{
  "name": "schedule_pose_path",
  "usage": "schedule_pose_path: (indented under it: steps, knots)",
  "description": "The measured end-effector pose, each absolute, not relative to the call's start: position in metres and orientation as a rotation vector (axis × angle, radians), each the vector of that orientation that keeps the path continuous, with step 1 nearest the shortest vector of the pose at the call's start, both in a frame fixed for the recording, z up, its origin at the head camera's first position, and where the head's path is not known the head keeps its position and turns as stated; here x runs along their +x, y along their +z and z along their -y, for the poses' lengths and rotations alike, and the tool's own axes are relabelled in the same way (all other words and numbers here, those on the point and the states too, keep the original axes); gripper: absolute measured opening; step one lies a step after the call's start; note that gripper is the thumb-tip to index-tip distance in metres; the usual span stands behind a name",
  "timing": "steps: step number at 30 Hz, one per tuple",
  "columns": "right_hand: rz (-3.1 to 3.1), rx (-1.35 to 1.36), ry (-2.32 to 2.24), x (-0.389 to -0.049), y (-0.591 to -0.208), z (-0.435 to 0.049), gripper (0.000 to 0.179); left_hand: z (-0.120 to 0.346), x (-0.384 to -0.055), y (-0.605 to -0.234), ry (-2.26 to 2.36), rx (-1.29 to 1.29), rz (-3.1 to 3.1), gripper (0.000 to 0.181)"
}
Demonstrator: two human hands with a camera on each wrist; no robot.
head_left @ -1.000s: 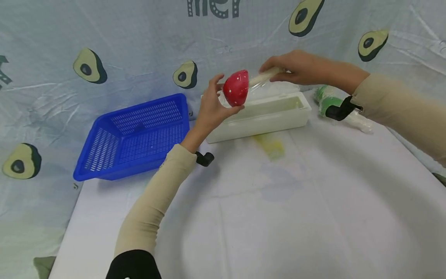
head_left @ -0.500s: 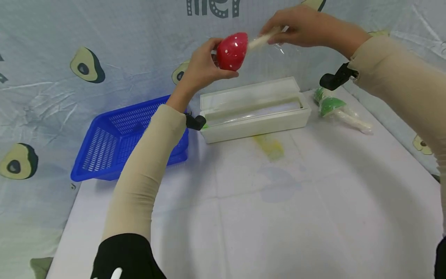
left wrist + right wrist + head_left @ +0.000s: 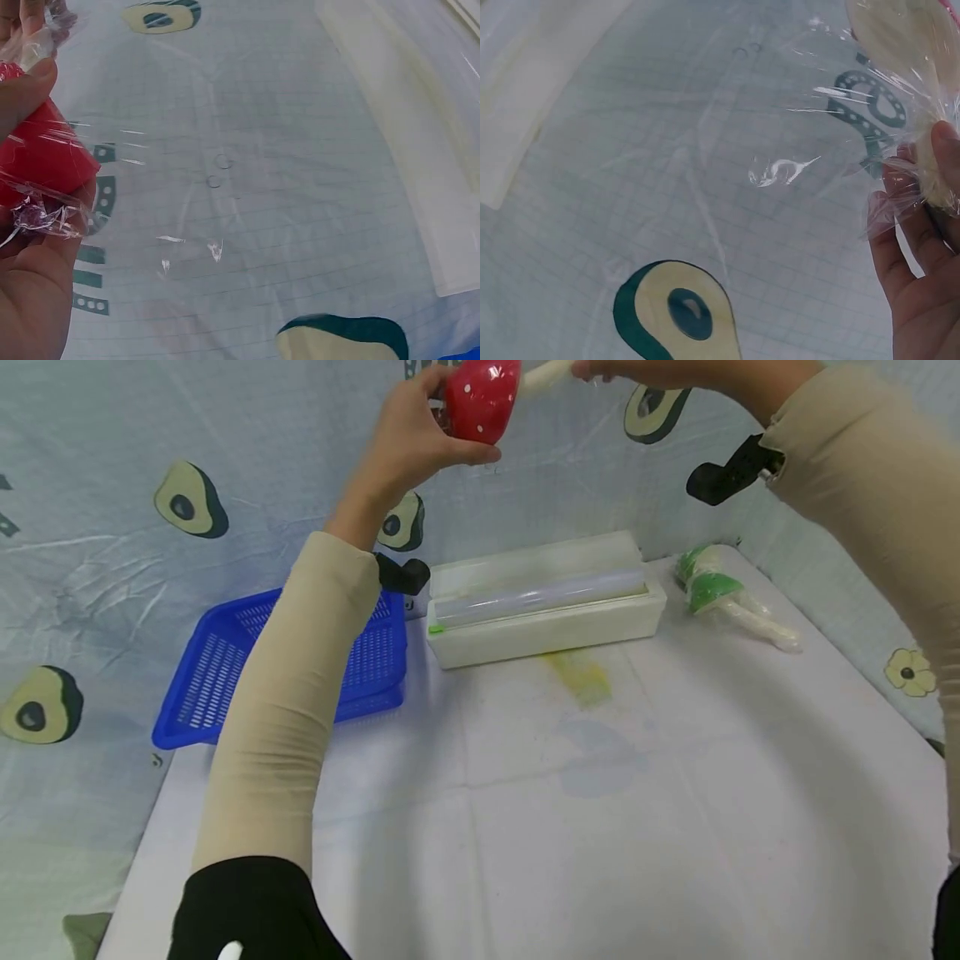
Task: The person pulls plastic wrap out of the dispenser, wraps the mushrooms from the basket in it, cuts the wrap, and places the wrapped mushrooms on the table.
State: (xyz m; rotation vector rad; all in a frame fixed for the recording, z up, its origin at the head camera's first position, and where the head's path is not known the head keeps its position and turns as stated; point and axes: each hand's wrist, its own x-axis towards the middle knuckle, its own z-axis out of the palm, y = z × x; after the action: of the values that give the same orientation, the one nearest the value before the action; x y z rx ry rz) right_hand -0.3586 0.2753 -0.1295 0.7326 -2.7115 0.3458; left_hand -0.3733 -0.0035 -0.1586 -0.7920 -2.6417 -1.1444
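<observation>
At the top of the head view, a red toy mushroom (image 3: 480, 403) with white dots and a cream stem is lifted high above the table. My left hand (image 3: 411, 437) grips its cap between thumb and fingers. Clear plastic film (image 3: 56, 214) clings around the cap in the left wrist view. My right hand (image 3: 924, 259) pinches the film-covered stem (image 3: 932, 169); the head view cuts off part of that hand. Below both hands stands a white cling film box (image 3: 547, 639), its lid up and a film roll (image 3: 536, 593) inside.
A blue perforated basket (image 3: 180, 702) sits at the left, partly behind my left forearm. On the right lies another film-wrapped thing (image 3: 716, 589), green with a pale stem. A curtain with avocado prints (image 3: 191, 500) hangs behind the white table (image 3: 540, 843).
Both hands have risen with the mushroom, from just above the box to the top edge of the head view, drifting slightly left. The film roll now shows more fully in the box.
</observation>
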Motion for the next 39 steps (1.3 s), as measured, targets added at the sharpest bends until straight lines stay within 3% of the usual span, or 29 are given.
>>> schedule_pose_path:
  steps: [6, 12, 16, 24, 29, 39]
  knots:
    - [2.757, 0.630, 0.872, -0.364, -0.121, -0.273, 0.021, 0.005, -0.367, -0.149, -1.245, -0.841, 2.598, 0.085]
    - [2.733, 0.743, 0.394, -0.349, -0.123, -0.274, 0.040, 0.015, -0.356, -0.154, -1.178, -0.830, 2.743, 0.083]
    - [2.667, 0.821, 0.369, -0.334, -0.133, -0.277, 0.038, 0.025, -0.349, -0.170, -1.246, -0.892, 2.814, 0.077]
    - [2.690, 0.935, 0.438, -0.304, -0.163, -0.281, 0.036, 0.044, -0.339, -0.219, -1.932, -1.166, 2.724, 0.074]
    - [2.702, 0.964, 0.478, -0.294, -0.181, -0.281, 0.033, 0.053, -0.334, -0.245, -2.330, -1.328, 2.666, 0.063]
    - [2.779, 0.961, 0.616, -0.268, -0.210, -0.281, 0.028, 0.062, -0.324, -0.283, -2.992, -1.321, 2.431, 0.089]
